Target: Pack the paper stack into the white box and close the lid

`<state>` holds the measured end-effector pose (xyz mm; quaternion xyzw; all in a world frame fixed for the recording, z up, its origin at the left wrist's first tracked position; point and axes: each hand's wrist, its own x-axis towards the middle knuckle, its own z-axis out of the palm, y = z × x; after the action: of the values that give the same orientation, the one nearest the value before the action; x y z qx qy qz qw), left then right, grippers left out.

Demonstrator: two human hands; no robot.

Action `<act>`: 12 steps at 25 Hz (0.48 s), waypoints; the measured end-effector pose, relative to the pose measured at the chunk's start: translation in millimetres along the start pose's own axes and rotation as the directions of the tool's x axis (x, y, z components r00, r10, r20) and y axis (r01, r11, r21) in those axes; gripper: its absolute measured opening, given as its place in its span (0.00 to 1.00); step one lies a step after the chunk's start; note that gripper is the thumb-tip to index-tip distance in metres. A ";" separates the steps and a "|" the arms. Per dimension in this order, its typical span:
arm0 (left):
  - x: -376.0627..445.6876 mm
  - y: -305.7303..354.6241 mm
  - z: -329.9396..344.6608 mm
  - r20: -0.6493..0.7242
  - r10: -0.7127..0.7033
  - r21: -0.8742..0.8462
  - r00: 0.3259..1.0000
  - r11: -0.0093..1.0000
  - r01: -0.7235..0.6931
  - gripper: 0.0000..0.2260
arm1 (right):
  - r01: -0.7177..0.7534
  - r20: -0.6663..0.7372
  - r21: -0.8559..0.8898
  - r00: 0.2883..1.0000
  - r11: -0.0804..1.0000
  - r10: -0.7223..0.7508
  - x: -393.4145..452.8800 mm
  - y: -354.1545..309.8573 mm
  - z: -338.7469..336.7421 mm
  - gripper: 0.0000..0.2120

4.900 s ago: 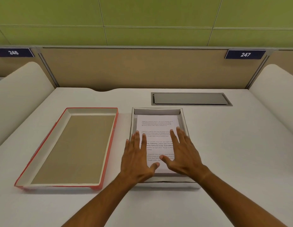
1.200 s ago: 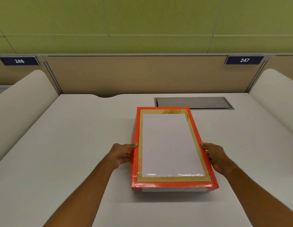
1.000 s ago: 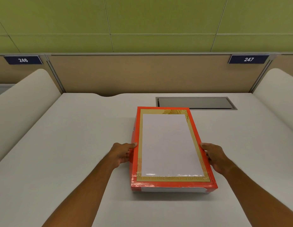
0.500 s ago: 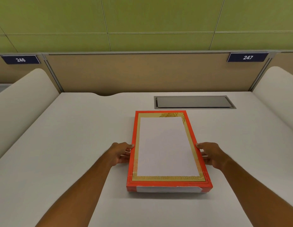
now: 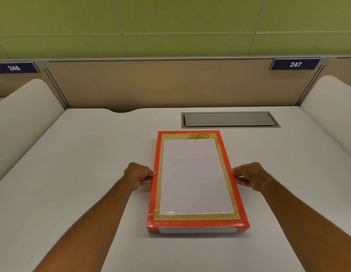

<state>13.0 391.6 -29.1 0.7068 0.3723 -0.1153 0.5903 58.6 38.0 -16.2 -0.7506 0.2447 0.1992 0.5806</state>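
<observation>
The red lid (image 5: pixel 196 181), with a gold border and a white panel on top, sits flat over the white box in the middle of the desk. Only a white strip of the box (image 5: pixel 197 230) shows under the lid's near edge. The paper stack is hidden inside. My left hand (image 5: pixel 139 176) grips the lid's left long edge, thumb on top. My right hand (image 5: pixel 248 176) grips the right long edge the same way.
A grey cable hatch (image 5: pixel 229 119) is set into the white desk (image 5: pixel 72 173) just behind the box. A tan partition (image 5: pixel 151 83) closes the back. Curved white side dividers (image 5: pixel 23 107) rise on the left and on the right (image 5: pixel 331 107).
The lid was lying open on the left, with my hands on the paper in the box. It now covers the box and has settled lower and squarer in the last second.
</observation>
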 end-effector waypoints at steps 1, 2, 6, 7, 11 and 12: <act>1.7 0.0 -0.3 0.003 -0.017 -0.011 1.000 1.000 0.017 0.08 | -0.008 0.008 0.019 1.000 1.000 0.008 0.6 0.0 -0.3 0.09; 1.9 0.8 -0.7 0.011 -0.034 -0.018 0.999 0.999 0.035 0.08 | -0.019 0.015 0.029 1.000 0.999 0.019 0.6 -0.3 -0.7 0.10; 2.5 2.9 -2.6 0.028 -0.069 -0.038 0.997 0.997 0.070 0.06 | -0.031 0.020 0.045 0.999 0.999 0.030 2.6 -0.7 -0.9 0.09; 3.0 1.9 -2.7 0.026 -0.065 -0.037 0.998 0.997 0.066 0.06 | -0.027 0.011 0.040 1.000 0.999 0.027 3.1 -0.5 -0.4 0.09; -1.3 -0.3 2.7 -0.041 0.054 0.105 0.998 0.993 -0.049 0.07 | 0.043 -0.035 -0.021 0.998 0.999 -0.044 0.0 -0.1 3.3 0.09; -4.8 0.6 5.8 -0.065 0.136 0.190 0.989 0.974 -0.122 0.08 | 0.098 -0.070 -0.071 0.992 0.993 -0.103 -3.0 -1.2 6.5 0.09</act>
<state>11.7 384.4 -27.4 0.7854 0.3358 -0.0836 0.5132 56.8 45.0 -15.1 -0.7879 0.2209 0.1500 0.5549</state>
